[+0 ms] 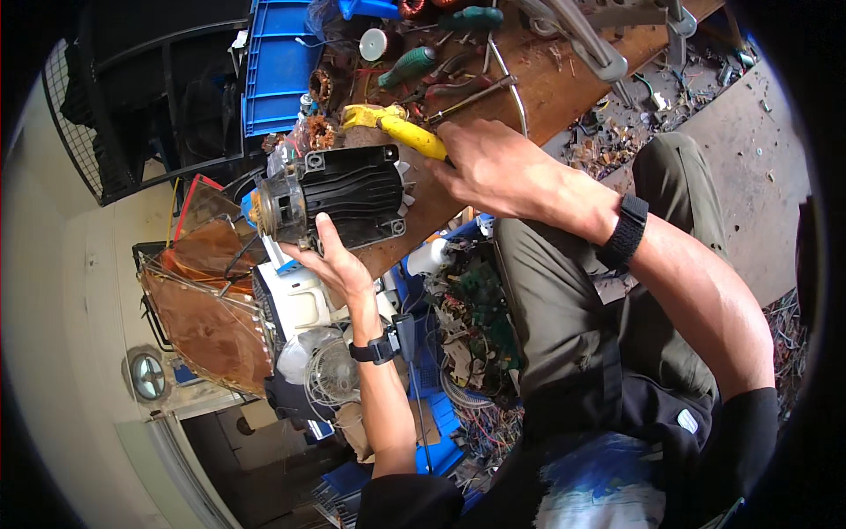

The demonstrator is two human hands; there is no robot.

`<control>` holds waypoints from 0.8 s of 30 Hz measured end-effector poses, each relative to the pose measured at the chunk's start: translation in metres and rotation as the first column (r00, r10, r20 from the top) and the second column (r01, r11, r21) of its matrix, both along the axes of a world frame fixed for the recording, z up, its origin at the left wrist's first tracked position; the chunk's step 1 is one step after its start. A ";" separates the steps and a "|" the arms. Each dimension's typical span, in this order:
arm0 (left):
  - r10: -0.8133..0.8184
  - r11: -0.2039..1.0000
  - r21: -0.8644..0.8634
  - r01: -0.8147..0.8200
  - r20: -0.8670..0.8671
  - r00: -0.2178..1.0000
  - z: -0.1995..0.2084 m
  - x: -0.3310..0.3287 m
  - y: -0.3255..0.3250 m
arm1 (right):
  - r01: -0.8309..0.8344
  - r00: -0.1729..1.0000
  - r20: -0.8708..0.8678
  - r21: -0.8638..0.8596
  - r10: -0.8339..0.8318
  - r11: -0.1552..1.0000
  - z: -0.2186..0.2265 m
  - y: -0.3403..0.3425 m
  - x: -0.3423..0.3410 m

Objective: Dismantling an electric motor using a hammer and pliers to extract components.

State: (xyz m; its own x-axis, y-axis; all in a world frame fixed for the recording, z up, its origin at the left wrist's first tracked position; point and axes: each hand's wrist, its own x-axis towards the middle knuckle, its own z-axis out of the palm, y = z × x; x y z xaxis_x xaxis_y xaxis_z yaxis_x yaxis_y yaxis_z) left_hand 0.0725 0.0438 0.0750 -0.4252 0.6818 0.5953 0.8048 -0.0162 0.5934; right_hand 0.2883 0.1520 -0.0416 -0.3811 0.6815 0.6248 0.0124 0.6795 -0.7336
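Note:
My left hand (337, 264) grips the lower side of a black ribbed electric motor (354, 201), thumb lying along its casing. A round metal end and a blue part show at the motor's left. White pointed pieces, perhaps fan blades, stick out at its right end. In my right hand (493, 167) is the handle of a yellow hammer (407, 132). Its worn yellow head is just above the motor and apart from it. My right fingers are wrapped round the handle and partly hidden.
Behind the hammer, screwdrivers with green handles (408, 67) and copper coils lie on the wooden bench (564, 97). A blue crate (284, 75) stands at the far left. Scrap circuit boards (480, 309) and wires are heaped below. Small debris (608, 145) covers the floor at right.

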 end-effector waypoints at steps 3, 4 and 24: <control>-0.017 1.000 -0.001 0.017 0.020 1.000 0.000 0.000 0.000 | -0.048 0.999 -0.027 -0.138 0.045 0.989 0.005 -0.001 0.003; -0.045 0.999 0.018 0.045 0.050 0.998 -0.001 -0.002 0.000 | -0.004 0.996 -0.086 -0.070 -0.002 0.998 0.004 -0.002 0.001; -0.232 0.973 0.082 0.218 0.252 0.940 -0.012 -0.065 -0.015 | -0.045 0.999 -0.031 -0.088 0.043 0.995 0.004 0.002 0.001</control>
